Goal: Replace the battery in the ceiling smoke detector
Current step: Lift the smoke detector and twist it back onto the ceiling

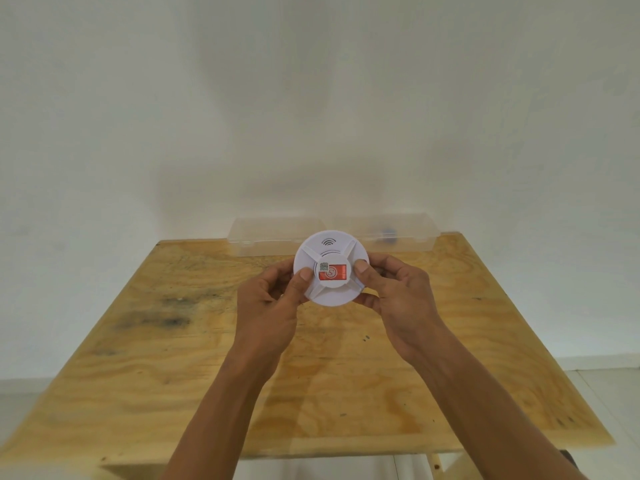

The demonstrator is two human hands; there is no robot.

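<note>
A round white smoke detector (330,251) is held up above the table, its face toward me, with raised ribs, a sound-wave mark and a red-and-white sticker at its centre. My left hand (273,299) grips its left edge, thumb on the face beside the sticker. My right hand (398,289) grips its right edge, thumb on the face. No battery is visible.
A plywood table (207,358) lies below my arms. At its far edge, against the white wall, stand two clear plastic boxes (273,233); the right one (391,232) holds a small dark object. Tiled floor shows to the right of the table.
</note>
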